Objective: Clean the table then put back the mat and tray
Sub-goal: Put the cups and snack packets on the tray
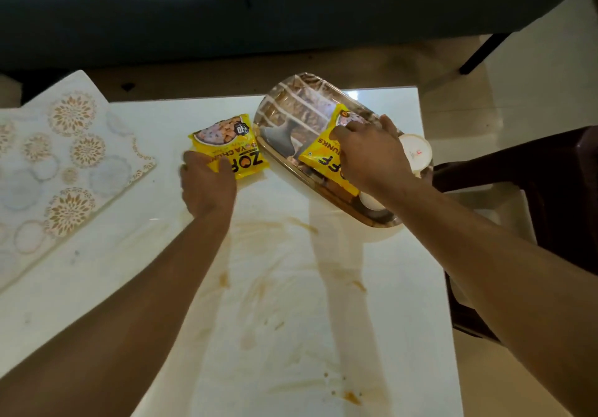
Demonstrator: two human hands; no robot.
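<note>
A white table point(291, 287) carries brown smears and drips across its middle and front. A patterned mat point(64, 164) lies skewed over the table's left edge. An oval, mirror-like tray point(291, 115) sits at the back right, partly overhanging the edge. My left hand point(207, 183) grips the near corner of a yellow snack packet point(229, 144) lying on the table left of the tray. My right hand point(369, 151) holds a second yellow packet point(323, 154) on the tray. Two white round lids or cups point(415, 153) sit on the tray behind that hand, partly hidden.
A dark sofa point(259, 12) runs along the far side, one black leg point(482, 51) on the pale floor. A dark chair point(534, 190) stands close against the table's right edge.
</note>
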